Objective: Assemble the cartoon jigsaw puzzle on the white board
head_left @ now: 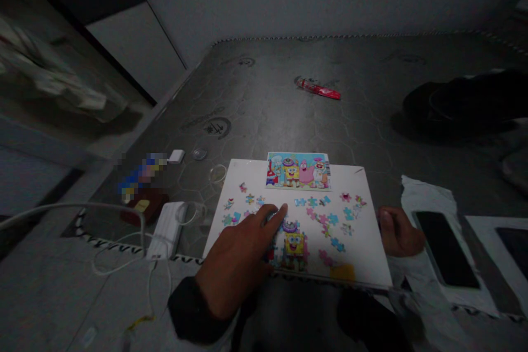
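A white board [363, 220] lies in front of me with several loose jigsaw pieces [330, 220] scattered on it. A cartoon reference picture [297, 170] rests at the board's far edge. A partly joined patch of puzzle [293, 245] sits near the front edge. My left hand [239, 258] lies over the board's left part, fingers stretched flat, fingertips touching pieces beside the joined patch. My right hand [398, 231] grips the board's right edge with curled fingers.
A phone [443, 247] lies on white cloth at the right. A white charger with cables [167, 228], a small white box [176, 155] and a dark red box [144, 206] sit left of the board. A red tube [319, 89] lies farther back, dark clothing [462, 104] at the far right.
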`<move>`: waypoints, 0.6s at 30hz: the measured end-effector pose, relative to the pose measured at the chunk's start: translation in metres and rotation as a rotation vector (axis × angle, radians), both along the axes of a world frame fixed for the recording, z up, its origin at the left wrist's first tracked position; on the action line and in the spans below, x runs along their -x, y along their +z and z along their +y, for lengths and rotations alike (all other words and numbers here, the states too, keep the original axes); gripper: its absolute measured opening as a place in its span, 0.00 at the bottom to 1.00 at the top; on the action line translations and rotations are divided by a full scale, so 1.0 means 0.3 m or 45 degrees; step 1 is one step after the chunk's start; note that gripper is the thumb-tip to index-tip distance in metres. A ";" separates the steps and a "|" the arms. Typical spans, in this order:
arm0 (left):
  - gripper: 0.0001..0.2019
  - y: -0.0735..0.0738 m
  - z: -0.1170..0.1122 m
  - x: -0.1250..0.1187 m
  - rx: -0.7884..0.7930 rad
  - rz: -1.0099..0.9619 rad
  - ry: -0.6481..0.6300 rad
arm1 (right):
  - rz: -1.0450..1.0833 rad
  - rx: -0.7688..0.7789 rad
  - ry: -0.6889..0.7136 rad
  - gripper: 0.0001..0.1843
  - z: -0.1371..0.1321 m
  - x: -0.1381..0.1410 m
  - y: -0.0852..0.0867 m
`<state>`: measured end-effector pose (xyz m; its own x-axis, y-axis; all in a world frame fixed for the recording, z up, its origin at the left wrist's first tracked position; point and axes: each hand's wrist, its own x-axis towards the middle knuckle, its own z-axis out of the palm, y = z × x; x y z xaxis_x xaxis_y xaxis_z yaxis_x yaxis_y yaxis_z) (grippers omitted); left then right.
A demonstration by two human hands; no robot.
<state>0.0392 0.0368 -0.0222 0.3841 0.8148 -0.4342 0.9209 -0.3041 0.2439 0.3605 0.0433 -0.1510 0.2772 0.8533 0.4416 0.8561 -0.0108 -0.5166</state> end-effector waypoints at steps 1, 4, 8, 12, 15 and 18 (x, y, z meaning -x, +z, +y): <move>0.49 -0.002 -0.001 0.002 -0.008 -0.002 0.004 | -0.002 -0.002 0.007 0.19 0.000 -0.001 -0.001; 0.49 -0.008 -0.003 0.006 -0.019 0.011 0.010 | -0.002 -0.002 0.021 0.18 -0.001 -0.004 -0.002; 0.48 -0.011 -0.005 0.006 -0.025 0.003 0.015 | 0.009 -0.033 0.044 0.17 0.000 -0.001 0.002; 0.50 -0.010 -0.004 0.003 -0.018 0.010 0.009 | 0.020 -0.061 0.073 0.17 0.002 0.000 0.003; 0.50 -0.010 -0.004 0.003 -0.013 0.032 0.009 | 0.005 -0.056 0.073 0.17 0.002 -0.004 -0.002; 0.50 -0.011 -0.004 0.004 -0.016 0.030 0.013 | -0.006 -0.042 0.063 0.18 0.001 -0.008 -0.005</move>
<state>0.0381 0.0356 -0.0254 0.3658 0.8240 -0.4327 0.9293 -0.2978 0.2184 0.3629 0.0437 -0.1524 0.2327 0.8510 0.4707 0.8578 0.0485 -0.5117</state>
